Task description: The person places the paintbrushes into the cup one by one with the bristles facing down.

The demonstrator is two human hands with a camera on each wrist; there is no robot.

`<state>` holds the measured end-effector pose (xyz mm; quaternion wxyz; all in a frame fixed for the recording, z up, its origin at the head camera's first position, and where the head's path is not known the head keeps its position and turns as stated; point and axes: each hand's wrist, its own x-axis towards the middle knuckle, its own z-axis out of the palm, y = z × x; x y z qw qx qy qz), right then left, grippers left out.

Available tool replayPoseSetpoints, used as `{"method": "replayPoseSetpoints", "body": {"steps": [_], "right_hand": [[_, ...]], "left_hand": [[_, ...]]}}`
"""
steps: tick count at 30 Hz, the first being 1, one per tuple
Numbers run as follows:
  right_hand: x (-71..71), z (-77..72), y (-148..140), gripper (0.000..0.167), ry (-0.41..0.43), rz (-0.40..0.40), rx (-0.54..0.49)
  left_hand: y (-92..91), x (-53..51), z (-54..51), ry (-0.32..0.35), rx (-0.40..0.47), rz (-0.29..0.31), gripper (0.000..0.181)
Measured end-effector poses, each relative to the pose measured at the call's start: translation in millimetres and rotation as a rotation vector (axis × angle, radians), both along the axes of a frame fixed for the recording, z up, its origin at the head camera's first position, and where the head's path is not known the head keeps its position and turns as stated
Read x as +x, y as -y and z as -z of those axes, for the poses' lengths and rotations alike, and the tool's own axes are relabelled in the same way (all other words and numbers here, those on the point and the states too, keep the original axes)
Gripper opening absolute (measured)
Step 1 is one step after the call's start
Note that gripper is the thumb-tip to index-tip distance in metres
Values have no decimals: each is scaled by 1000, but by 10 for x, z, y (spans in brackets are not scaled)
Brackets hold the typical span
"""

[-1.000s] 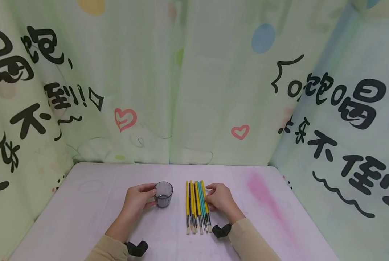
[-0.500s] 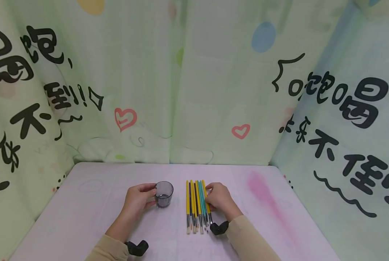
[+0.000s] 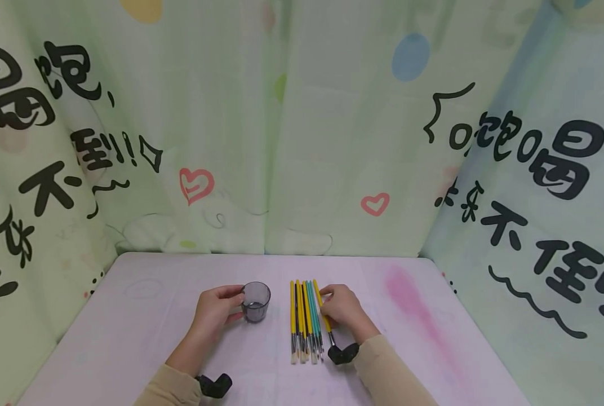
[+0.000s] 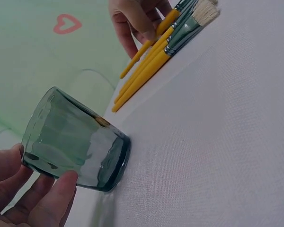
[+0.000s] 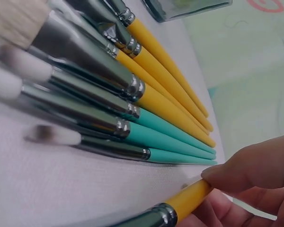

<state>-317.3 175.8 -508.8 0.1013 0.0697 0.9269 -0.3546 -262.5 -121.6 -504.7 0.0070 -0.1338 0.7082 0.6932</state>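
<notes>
A smoky clear glass (image 3: 256, 303) stands upright on the table, gripped at its left side by my left hand (image 3: 216, 309). In the left wrist view the thumb and fingers hold the glass (image 4: 75, 139) near its rim. My right hand (image 3: 343, 307) pinches the yellow handle of a paintbrush (image 3: 318, 293), seen close in the right wrist view as a paintbrush (image 5: 191, 199) between thumb and fingers. This brush lies slanted, apart from the row. Left of it, several yellow and teal paintbrushes (image 3: 304, 321) lie side by side, bristles toward me. The held brush's bristles are hidden behind the wrist camera.
The table (image 3: 180, 265) has a pale pink cover with a darker pink smear at right. Printed curtains (image 3: 221, 113) with lettering and hearts enclose its back and both sides. A black wrist camera (image 3: 214, 385) sits at each sleeve.
The rightmost yellow paintbrush, pinched by my right hand, has separated from the row, its bristle end swinging right. My left hand keeps its hold on the glass.
</notes>
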Motion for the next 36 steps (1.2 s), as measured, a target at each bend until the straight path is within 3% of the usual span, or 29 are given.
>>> {"method": "replayPoseSetpoints", "body": {"steps": [13, 20, 28, 36], "right_hand": [[82, 25, -39, 53, -14, 74, -277], [133, -15, -14, 54, -76, 71, -420], [139, -148, 69, 53, -163, 31, -515], [173, -375, 191, 54, -246, -26, -591]], "left_hand": [[-9, 11, 4, 17, 10, -14, 30], [-9, 14, -5, 19, 6, -18, 30], [-7, 28, -10, 16, 2, -22, 30], [-11, 6, -3, 10, 16, -25, 28]]}}
